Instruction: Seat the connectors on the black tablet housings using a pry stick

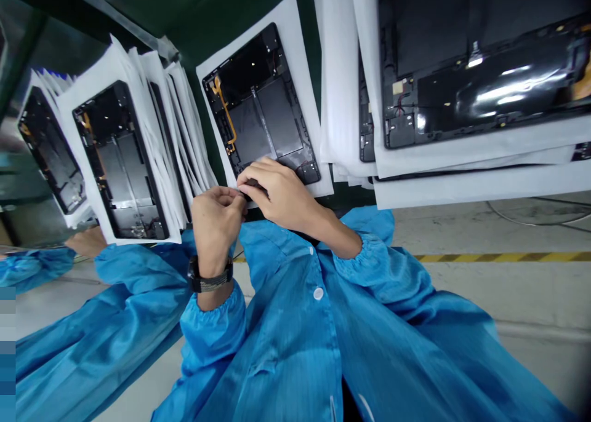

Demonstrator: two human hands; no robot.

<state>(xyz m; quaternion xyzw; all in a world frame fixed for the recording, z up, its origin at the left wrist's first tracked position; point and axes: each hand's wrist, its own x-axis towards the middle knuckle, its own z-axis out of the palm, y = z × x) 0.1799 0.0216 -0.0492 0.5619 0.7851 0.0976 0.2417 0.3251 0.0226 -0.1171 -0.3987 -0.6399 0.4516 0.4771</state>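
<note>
An opened tablet housing (272, 111) with dark inner parts and an orange flex cable (225, 111) lies on a white foam sheet (298, 47) in front of me. At its near left corner my left hand (216, 220), with a watch on the wrist, has thumb and forefinger pinched together. My right hand (279, 194) reaches over the near edge of the housing, its fingers curled, their tips almost meeting the left fingertips. Whatever small thing lies between the fingers is too hidden to name. The right hand covers part of the housing's near edge.
To the right, more tablet housings (429, 96) lie stacked between white sheets (471, 185). On the left stands a layered stack with another housing (122, 163) on top. Beside me are a co-worker's hand (87, 242) and blue sleeve (138, 271). The table (203, 16) is dark green.
</note>
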